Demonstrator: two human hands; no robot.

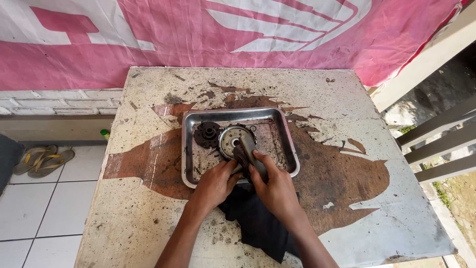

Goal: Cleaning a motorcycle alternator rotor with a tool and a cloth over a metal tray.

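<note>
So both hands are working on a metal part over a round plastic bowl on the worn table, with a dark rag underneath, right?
Not quite. The head view shows no round plastic bowl: it is a rectangular metal tray. The rest holds: left hand and right hand grip the metal part, dark rag below, on the worn table.

Two bare hands meet, forearms converging

Left hand [214,184] curls its fingers inward, thumb raised toward the right hand [275,187] — which is closed in a grip, knuckles up, wrist slightly bent.

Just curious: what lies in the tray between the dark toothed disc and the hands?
The head view shows a round silvery metal part between the dark toothed disc and the hands.
</note>
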